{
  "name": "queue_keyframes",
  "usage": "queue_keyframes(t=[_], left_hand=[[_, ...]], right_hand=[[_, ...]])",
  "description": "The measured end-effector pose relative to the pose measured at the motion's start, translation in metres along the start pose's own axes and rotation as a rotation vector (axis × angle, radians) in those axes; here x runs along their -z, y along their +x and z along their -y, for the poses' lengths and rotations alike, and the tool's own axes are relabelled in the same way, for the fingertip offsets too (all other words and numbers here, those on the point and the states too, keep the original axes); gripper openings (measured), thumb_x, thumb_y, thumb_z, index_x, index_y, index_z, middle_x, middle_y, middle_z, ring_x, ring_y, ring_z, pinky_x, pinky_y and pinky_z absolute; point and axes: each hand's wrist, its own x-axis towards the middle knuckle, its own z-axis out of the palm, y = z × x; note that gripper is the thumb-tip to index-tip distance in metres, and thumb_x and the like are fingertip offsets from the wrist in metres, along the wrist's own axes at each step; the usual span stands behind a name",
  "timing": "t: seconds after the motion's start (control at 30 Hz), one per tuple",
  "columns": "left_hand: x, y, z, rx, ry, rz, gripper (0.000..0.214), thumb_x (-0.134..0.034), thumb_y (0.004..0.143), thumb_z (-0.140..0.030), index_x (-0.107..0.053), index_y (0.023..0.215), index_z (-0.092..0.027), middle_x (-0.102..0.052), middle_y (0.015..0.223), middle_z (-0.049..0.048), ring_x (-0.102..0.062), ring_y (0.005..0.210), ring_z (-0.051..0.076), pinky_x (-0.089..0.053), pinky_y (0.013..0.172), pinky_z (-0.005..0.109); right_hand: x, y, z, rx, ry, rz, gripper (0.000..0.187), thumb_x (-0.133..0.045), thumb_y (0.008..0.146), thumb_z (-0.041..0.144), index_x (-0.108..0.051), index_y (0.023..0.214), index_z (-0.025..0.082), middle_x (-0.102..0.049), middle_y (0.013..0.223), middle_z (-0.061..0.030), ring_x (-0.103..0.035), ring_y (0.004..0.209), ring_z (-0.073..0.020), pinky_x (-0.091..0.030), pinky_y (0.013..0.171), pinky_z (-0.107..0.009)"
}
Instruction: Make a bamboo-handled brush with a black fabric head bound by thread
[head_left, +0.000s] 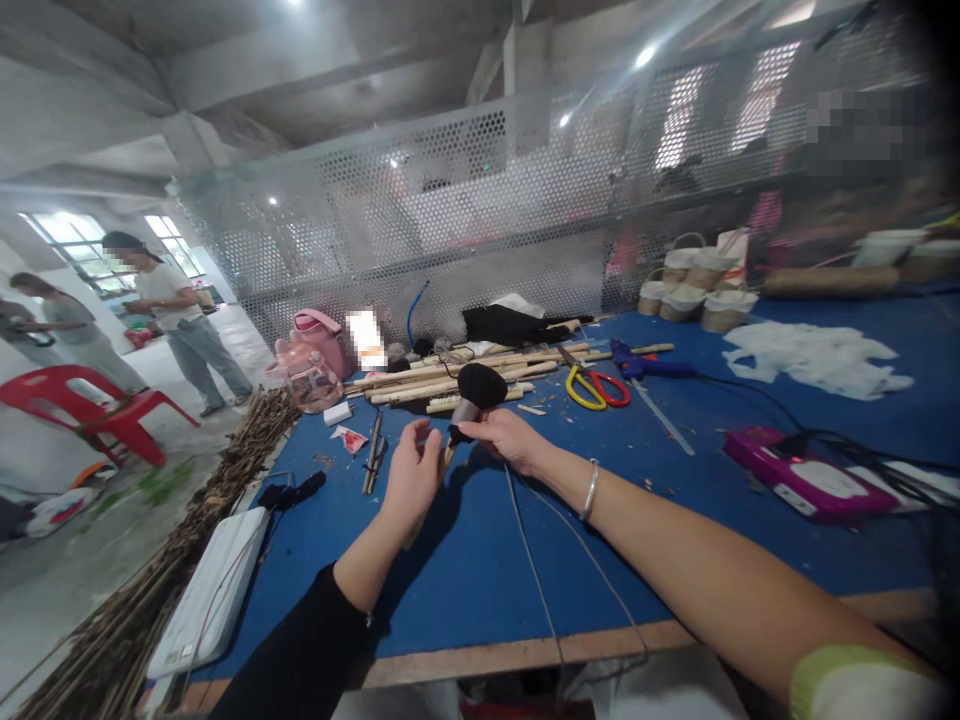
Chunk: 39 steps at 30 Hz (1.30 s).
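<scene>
Above the blue table, a wooden stick leans upward, topped by a rounded black head with a greyish collar beneath it. My left hand closes around the stick below the collar. The thumb of my right hand presses on black material at the neck, its other fingers partly hidden behind. Thin grey cord hangs from near my right hand down over the table's front edge. Yellow-and-red-handled scissors lie beyond my right hand, among several pale sticks.
A blue glue gun and a purple power strip with cables lie to the right. Rope-wrapped cups stand farther back. At left are a white power bank, a pink bottle and dry stalks. People stand beyond.
</scene>
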Motion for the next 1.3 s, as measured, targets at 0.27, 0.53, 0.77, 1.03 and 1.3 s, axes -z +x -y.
queue_keyframes(t=[0.27,0.53,0.77,1.03,1.3], left_hand=[[-0.009,-0.012,0.004,-0.374,0.247,0.030,0.037,-0.056,0.077,-0.020,-0.051,0.114,-0.017,-0.058,0.112,0.0125,-0.055,0.101,0.022,-0.041,0.090,0.037],[-0.002,-0.002,0.003,-0.152,0.038,0.038,0.028,-0.055,0.081,-0.033,-0.056,0.104,-0.017,-0.064,0.085,0.0053,-0.056,0.060,0.012,-0.045,0.057,0.024],[-0.005,-0.004,-0.012,0.097,-0.401,0.157,0.039,-0.067,0.069,-0.041,-0.052,0.094,-0.015,-0.062,0.082,0.0027,-0.053,0.054,0.008,-0.047,0.047,0.019],[0.000,-0.006,-0.016,0.476,-0.716,0.315,0.021,-0.065,0.072,-0.026,-0.058,0.087,-0.012,-0.067,0.089,0.0080,-0.057,0.053,0.006,-0.045,0.045,0.015],[0.013,0.023,0.018,0.022,-0.127,-0.062,0.036,-0.065,0.070,-0.034,-0.056,0.100,-0.015,-0.064,0.074,0.0025,-0.060,0.066,0.014,-0.047,0.058,0.023]], right_hand=[[0.000,0.006,-0.016,0.129,-0.040,0.010,0.034,-0.073,0.060,0.040,-0.063,0.074,0.011,-0.059,0.068,-0.0014,-0.048,0.063,-0.0118,-0.034,0.060,-0.025],[-0.004,-0.001,-0.006,0.163,-0.184,-0.087,0.033,-0.066,0.065,0.046,-0.053,0.060,0.016,-0.039,0.049,0.0062,-0.031,0.048,-0.0076,-0.022,0.048,-0.024],[-0.002,0.000,-0.002,0.150,-0.167,-0.112,0.035,-0.067,0.064,0.047,-0.051,0.055,0.017,-0.036,0.044,0.0071,-0.027,0.044,-0.0068,-0.019,0.046,-0.024],[0.003,0.008,-0.012,-0.047,0.004,0.104,0.042,-0.070,0.062,0.054,-0.051,0.073,0.017,-0.032,0.041,0.0114,-0.015,0.035,-0.0034,-0.007,0.037,-0.022],[0.000,0.015,-0.029,-0.089,-0.075,0.015,0.040,-0.070,0.061,0.050,-0.043,0.064,0.019,-0.027,0.036,0.0133,-0.016,0.031,-0.0035,-0.008,0.032,-0.021]])
